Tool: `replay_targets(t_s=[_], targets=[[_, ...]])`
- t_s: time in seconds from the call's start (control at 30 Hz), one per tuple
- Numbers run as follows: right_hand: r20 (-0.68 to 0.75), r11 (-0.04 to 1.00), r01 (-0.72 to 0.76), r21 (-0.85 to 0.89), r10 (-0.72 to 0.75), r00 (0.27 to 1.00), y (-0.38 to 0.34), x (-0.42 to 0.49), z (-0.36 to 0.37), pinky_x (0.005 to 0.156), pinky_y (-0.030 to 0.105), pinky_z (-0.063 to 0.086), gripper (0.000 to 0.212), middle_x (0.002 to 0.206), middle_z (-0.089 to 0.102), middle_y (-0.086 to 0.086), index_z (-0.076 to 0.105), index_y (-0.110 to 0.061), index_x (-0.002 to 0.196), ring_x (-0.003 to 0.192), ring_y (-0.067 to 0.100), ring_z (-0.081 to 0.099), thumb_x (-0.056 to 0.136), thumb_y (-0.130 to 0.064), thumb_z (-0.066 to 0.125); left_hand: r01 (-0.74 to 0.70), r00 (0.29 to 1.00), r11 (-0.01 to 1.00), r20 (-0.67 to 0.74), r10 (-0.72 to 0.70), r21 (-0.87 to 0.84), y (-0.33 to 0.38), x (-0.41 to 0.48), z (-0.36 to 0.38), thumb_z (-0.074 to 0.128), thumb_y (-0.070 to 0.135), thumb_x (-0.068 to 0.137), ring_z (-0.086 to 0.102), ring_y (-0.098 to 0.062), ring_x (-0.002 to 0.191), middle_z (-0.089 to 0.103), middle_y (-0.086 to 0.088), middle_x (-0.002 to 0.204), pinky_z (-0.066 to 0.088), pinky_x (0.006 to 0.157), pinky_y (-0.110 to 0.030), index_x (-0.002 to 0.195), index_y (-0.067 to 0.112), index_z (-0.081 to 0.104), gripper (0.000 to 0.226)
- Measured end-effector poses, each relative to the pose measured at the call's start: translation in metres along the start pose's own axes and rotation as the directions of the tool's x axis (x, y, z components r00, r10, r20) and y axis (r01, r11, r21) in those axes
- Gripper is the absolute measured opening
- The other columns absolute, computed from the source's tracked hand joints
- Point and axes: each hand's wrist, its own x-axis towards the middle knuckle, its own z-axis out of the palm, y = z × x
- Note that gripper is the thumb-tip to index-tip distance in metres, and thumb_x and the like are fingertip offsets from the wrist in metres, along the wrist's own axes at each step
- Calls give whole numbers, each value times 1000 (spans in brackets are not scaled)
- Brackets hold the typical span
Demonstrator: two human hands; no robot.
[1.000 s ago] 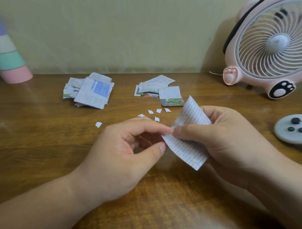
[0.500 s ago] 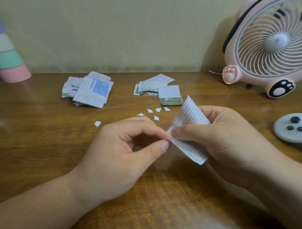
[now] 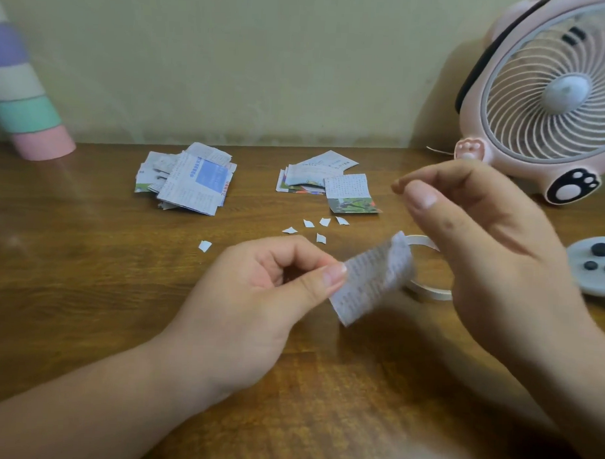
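Wooden table under everything; pink fan at the far right corner.

Right hand raised, above and right of the slip, apart from it. Thumb and forefinger tips drawn close together; too blurred to tell whether pinching a scrap or nothing.

Left hand lower, near centre, thumb and forefinger clamped on the left edge of the printed paper slip.

Farther back, two piles of cuttings: left pile, right pile.

Slip held clear of the table, in front of the tape ring, free end bowed and curling. Judged very light, thin and limp; easy to crease or tear, likely to flutter near the fan. Best taken by an edge or corner in a flat pinch, with a second pinch on the opposite edge for tautness.

Tiny white scraps between piles and hands; probably a fingertip pick only.
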Motion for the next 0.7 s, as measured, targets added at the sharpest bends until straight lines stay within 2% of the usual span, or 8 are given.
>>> replay_targets(t_s=[0.1,0.13,0.23,0.33,0.37,0.43,0.5,0.7], targets=[[60,972,195,-134,-188,980,7,-1,1,98,44,49,36,111,68,-7,66,-24,109,113,20,61,84,-49,68,44,998,998,-32,-46,-50,-1,1,3,74,18,83,51,-5,64,66,4,75,43,60,-18,78,15,77,6],[94,943,278,-183,-265,960,9,-1,2,99,45,47,37,113,66,-4,65,-18,111,114,24,60,85,-45,71,44,998,997,-51,-47,-65,-1,2,3,77,14,82,52,-5,64,67,2,79,43,60,-18,79,12,78,4],[173,860,423,-287,-388,905,11,0,2,99,33,45,33,112,63,0,66,-14,110,112,24,59,83,-30,77,80,991,992,-96,-89,-99,-5,3,1,77,18,76,50,-10,65,70,0,80,42,59,-23,79,16,80,5],[200,897,358,-260,-313,929,15,1,2,88,25,50,35,105,66,-8,67,-19,113,98,13,64,80,-26,78,139,981,982,-116,-154,-128,-8,4,0,77,22,75,49,-11,62,63,1,68,42,57,-23,81,15,80,9],[194,930,293,-221,-253,948,17,1,3,85,27,52,38,103,68,-9,66,-22,116,93,12,65,79,-27,78,159,977,977,-120,-177,-144,-7,4,0,80,19,75,50,-11,61,63,0,66,43,56,-22,83,14,80,10],[200,977,177,-118,-152,968,21,2,5,80,43,56,46,97,71,-3,62,-27,122,85,19,68,79,-27,77,192,969,967,-120,-214,-170,-7,4,0,82,18,75,52,-10,61,64,-4,67,44,55,-21,86,14,81,12],[231,990,135,-43,-122,965,23,3,6,75,56,54,52,93,72,5,57,-31,127,84,30,68,79,-25,75,211,965,961,-122,-234,-177,-6,5,0,85,17,75,54,-10,61,64,-7,68,44,55,-22,87,13,81,14],[243,989,140,-48,-124,962,22,2,6,76,55,54,55,93,72,5,56,-30,129,84,28,68,79,-24,75,217,962,960,-128,-241,-177,-5,4,2,78,29,67,54,-12,59,62,-6,61,44,52,-20,81,12,80,23]])
